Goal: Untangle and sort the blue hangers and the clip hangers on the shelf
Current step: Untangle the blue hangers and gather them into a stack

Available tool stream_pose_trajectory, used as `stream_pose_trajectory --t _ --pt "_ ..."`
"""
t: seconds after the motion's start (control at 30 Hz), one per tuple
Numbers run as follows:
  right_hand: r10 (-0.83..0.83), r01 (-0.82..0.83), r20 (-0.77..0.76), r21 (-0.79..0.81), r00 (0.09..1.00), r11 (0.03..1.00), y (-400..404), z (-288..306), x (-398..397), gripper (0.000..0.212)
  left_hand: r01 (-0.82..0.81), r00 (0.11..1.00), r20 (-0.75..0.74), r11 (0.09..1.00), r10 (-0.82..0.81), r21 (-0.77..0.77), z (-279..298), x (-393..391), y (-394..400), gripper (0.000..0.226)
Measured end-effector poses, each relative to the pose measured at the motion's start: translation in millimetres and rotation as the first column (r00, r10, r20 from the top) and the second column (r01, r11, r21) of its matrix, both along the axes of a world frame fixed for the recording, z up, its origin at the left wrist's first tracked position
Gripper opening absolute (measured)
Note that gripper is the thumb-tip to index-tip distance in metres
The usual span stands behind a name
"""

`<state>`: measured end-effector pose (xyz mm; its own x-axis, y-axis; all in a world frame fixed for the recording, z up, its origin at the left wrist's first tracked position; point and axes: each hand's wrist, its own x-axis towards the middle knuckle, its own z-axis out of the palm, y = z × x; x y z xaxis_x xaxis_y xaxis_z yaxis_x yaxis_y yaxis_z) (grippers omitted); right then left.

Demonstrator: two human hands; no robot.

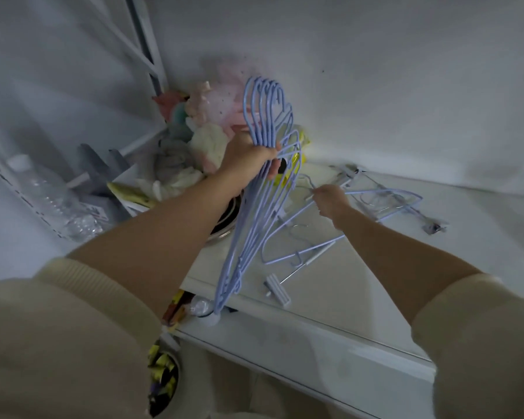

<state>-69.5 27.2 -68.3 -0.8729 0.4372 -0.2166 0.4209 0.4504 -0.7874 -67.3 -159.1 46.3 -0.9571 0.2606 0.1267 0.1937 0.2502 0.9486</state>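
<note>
Cream ribbed sleeves are seen at both lower corners, with bare forearms reaching out over a white shelf [360, 297]. A bundle of pale blue plastic hangers [256, 189] is gripped by the left hand [250, 157]; the fingers [273, 170] are wrapped closed around the bundle just below the hooks, which rise above the fist, while the hangers' wide bodies hang down toward the shelf's front edge. Farther right and lower, the right hand [330, 201] is held over the shelf with its fingertips pinched closed on the thin metal hook of a single blue hanger [375, 207], whose triangular frame spreads beneath and to the right of the hand, lying across the shelf. Tangled with it are metal clip hangers [315, 258]: one near the front with a white clip at its end, another near the back wall; how they interlock cannot be told. Behind the left hand, in the corner, a heap of pastel cloth and soft items [200, 140] is piled. A clear plastic bottle [52, 195] is seen at the far left.
</note>
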Motion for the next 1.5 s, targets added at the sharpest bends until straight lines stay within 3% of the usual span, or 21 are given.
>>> stream_pose_trajectory --t 0.2,0.37,0.83,1.13,1.37,1.5 --pt "-0.027 0.026 0.000 0.256 1.000 0.966 7 -9 -31 0.036 0.008 1.000 0.024 1.000 -0.008 0.007 -8 -9 -4 0.007" --pt "0.064 -0.100 0.131 0.297 0.989 0.949 8 -16 -39 0.036 0.036 0.999 0.031 0.999 -0.037 0.015 -9 -14 -1 0.006" --pt "-0.031 0.012 0.026 0.529 0.999 0.849 22 10 -16 0.035 0.003 0.999 -0.049 0.997 0.001 0.075 13 0 -10 0.019" --pt "-0.139 0.115 0.007 0.527 0.990 0.842 46 38 21 0.033 0.101 0.992 -0.095 0.967 -0.081 0.234 35 23 -4 0.023" --pt "-0.319 0.273 -0.014 0.555 0.948 0.786 74 49 54 0.031 0.089 0.993 -0.088 0.981 -0.074 0.171 38 41 8 0.021" --pt "-0.324 0.310 -0.078 0.567 0.943 0.763 89 63 64 0.031 0.102 0.991 -0.091 0.990 -0.093 0.096 34 48 21 0.017"
